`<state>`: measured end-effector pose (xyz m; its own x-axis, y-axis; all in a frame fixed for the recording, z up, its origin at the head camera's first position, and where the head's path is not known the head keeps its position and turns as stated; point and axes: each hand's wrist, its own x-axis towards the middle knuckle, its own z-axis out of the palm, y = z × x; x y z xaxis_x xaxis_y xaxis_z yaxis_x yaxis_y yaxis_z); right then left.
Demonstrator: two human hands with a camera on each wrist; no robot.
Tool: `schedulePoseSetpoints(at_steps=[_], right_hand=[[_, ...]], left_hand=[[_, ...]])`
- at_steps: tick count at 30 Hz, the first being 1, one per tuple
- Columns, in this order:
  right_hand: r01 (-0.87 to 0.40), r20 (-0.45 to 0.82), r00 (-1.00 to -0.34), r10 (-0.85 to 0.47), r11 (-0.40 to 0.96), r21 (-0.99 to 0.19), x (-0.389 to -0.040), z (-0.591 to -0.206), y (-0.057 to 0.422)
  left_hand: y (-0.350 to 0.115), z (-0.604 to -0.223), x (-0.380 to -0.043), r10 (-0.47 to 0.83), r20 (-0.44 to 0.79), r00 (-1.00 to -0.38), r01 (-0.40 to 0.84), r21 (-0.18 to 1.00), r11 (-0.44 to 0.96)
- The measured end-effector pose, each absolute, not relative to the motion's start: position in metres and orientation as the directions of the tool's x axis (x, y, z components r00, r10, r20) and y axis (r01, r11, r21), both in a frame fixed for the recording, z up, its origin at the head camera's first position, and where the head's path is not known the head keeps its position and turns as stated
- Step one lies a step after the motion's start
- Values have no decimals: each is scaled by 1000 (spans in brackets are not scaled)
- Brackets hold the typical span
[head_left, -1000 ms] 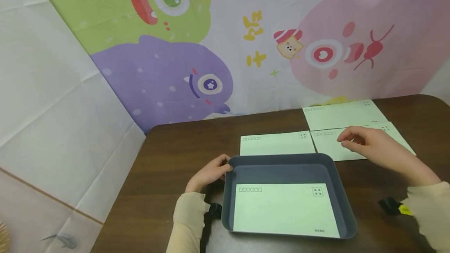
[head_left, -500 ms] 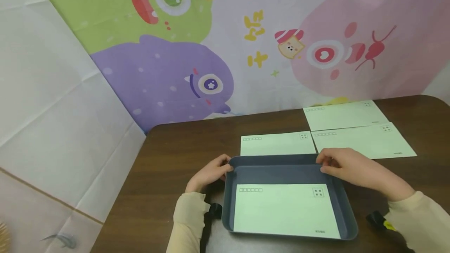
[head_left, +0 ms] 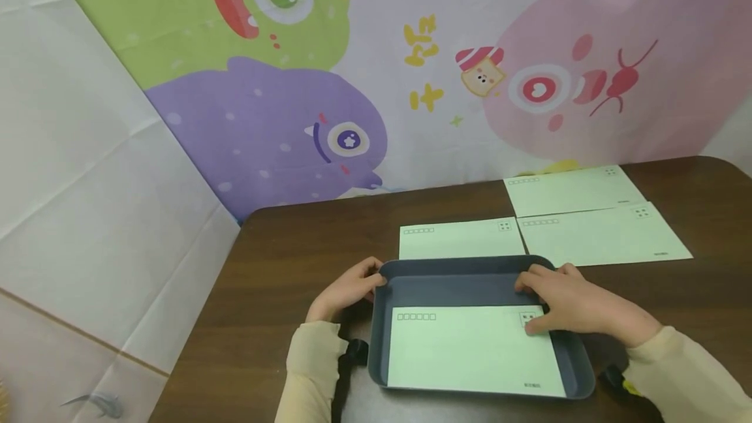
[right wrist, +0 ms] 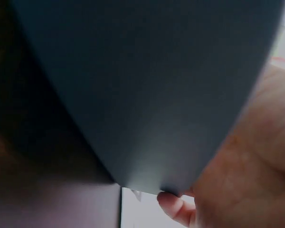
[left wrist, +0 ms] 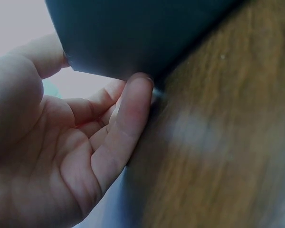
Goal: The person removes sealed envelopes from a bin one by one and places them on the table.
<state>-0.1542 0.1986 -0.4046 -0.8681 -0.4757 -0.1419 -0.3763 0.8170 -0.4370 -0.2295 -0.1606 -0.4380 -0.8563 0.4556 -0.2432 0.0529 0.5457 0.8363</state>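
Observation:
A dark grey rectangular tray (head_left: 464,289) sits near the front of the table, with a pale green envelope (head_left: 470,351) lying flat in it, printed with postcode boxes and a stamp square. My left hand (head_left: 349,289) grips the tray's back left corner; in the left wrist view its thumb and fingers are at the edge of the dark tray wall (left wrist: 133,38). My right hand (head_left: 581,302) reaches over the right rim. Its thumb lies over the envelope's stamp corner and its forefinger bends inside the tray. In the right wrist view, a fingertip shows by the tray's outer corner.
Three more envelopes lie behind the tray: one at the back right (head_left: 572,191), one in front of it (head_left: 605,237), and one partly hidden by the tray's back rim (head_left: 458,240). A cartoon-printed cloth (head_left: 435,136) hangs behind the brown table (head_left: 282,266).
My right hand has come from over the right-hand envelope, forward and left, to the tray's right side, its thumb now over the envelope inside. My left hand keeps its hold on the tray corner.

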Motion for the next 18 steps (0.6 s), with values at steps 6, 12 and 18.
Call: schedulePoseSetpoints(at_steps=[6,12,18], right_hand=[[-381,-133,-873,-469,827,-414,-155,-411,197],[-381,-119,-876,-467,823,-421,-156,-413,198],[-384,-118,-875,-470,821,-423,-157,-415,198]], left_hand=[[-160,-436,-229,449,-242,-860,56,830,554],[-159,-438,-231,447,-238,-862,55,834,550],[-159,-438,-231,441,-243,-864,46,834,551]])
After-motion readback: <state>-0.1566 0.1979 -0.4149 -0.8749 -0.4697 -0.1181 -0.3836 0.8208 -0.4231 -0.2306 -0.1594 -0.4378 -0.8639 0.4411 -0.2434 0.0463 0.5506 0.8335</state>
